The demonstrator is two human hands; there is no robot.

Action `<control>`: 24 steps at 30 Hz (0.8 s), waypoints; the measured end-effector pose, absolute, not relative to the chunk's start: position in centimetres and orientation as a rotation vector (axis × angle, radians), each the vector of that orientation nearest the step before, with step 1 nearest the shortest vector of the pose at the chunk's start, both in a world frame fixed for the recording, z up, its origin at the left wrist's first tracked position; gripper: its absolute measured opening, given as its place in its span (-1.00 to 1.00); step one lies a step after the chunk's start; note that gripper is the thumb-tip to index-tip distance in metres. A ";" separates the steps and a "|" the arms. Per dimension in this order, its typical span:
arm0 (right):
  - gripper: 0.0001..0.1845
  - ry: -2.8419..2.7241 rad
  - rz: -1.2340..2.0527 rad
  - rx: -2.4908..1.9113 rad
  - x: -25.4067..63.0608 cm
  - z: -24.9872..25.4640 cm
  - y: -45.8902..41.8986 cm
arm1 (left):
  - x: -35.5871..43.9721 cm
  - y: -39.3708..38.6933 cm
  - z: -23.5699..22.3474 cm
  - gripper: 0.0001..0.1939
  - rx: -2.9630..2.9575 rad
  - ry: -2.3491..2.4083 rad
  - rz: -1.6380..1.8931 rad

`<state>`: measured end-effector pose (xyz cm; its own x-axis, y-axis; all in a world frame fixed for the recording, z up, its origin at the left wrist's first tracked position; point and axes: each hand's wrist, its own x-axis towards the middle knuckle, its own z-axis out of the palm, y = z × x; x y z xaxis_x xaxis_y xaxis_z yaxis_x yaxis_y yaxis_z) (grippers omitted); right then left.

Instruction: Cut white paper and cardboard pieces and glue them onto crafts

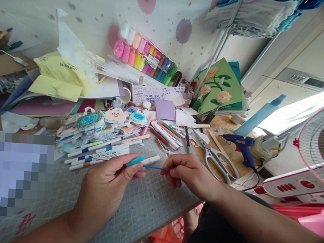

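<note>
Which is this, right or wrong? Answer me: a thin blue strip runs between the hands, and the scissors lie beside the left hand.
Wrong hand: the head view shows the scissors beside the right hand. The thin blue strip does run between it and the left hand.

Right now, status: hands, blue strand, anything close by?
Left hand grips teal piece; right hand pinches blue strand. Strand runs straight between both hands' fingertips. Markers lie beyond left hand, scissors right of right hand.

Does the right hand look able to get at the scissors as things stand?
Likely yes: the scissors lie close beside the right hand, nothing visibly covering them, though that hand is pinching a thin blue strip.
</note>
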<state>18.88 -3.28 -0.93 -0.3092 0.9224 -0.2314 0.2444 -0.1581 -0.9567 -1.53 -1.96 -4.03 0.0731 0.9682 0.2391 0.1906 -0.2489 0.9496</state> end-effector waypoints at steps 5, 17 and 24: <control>-0.84 -1.618 1.370 -1.423 18.2 -1.1 -3.2 | -1.6 -2.2 -3.8 -0.84 1.679 1.165 1.262; -0.76 -1.622 1.190 -1.482 17.4 -0.9 -2.8 | -1.8 -2.5 -3.8 -0.82 1.689 1.163 1.256; -0.80 -1.478 1.368 -1.406 18.6 -1.6 -2.9 | -1.4 -2.3 -3.7 -0.88 1.417 1.212 1.226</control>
<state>18.57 -2.88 -1.57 -0.1927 0.9636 -0.1851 0.2586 -0.1321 -0.9569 -1.44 -2.27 -3.65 0.0367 0.9902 0.1345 0.1229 -0.1381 0.9828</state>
